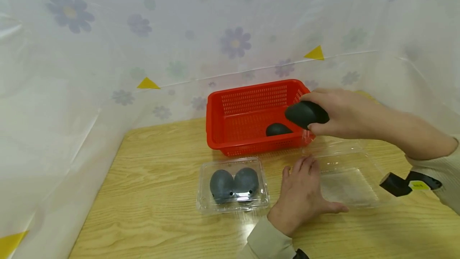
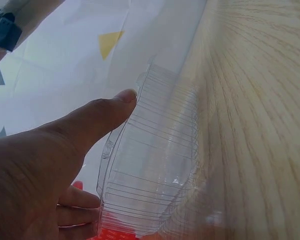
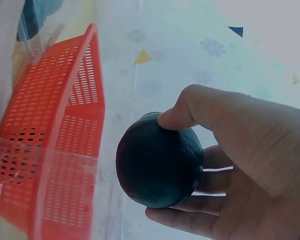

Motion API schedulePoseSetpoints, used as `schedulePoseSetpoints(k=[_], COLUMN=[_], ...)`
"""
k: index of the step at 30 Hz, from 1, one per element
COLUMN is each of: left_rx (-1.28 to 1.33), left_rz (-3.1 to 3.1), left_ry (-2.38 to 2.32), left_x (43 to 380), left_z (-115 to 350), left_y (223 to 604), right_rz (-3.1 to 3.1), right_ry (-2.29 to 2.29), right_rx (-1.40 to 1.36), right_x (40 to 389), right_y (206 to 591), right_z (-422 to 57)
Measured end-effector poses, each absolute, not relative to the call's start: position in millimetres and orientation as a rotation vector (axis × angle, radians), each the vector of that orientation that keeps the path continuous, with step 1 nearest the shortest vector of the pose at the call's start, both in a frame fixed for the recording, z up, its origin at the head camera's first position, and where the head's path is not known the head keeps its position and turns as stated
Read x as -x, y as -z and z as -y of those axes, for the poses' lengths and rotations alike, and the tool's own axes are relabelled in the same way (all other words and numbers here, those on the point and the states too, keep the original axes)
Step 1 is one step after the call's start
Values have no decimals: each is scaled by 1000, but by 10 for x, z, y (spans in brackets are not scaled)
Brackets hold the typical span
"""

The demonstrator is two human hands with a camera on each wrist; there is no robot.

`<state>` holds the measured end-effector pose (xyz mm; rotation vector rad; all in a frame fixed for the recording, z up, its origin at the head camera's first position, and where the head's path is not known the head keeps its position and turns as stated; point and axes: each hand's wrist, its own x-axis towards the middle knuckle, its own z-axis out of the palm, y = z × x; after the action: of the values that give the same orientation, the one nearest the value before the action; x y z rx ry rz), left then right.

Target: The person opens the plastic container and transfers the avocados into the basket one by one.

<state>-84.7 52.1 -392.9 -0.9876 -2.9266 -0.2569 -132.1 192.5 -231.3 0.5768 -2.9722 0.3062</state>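
My right hand grips a dark green avocado above the right end of the red basket; the right wrist view shows thumb and fingers around this avocado. Another avocado lies in the basket, partly hidden by its front wall. My left hand is spread along the left side of a clear plastic clamshell box, whose lid is up. In the left wrist view, the thumb reaches the rim of the see-through box.
To the left of my left hand stands a closed clear clamshell with two avocados inside. Everything sits on a wood-grain table. A flower-patterned white sheet rises behind and at the sides.
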Motion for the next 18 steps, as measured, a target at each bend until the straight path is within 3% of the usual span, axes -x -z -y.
schedulePoseSetpoints(k=[18], left_rx=[988], left_rz=[2907], left_ry=[247], left_x=[819], left_z=[-575], left_y=[3922], right_rz=[3021], right_ry=[-285], right_rx=[-533], right_x=[1738], right_y=[2205], right_z=[-1833])
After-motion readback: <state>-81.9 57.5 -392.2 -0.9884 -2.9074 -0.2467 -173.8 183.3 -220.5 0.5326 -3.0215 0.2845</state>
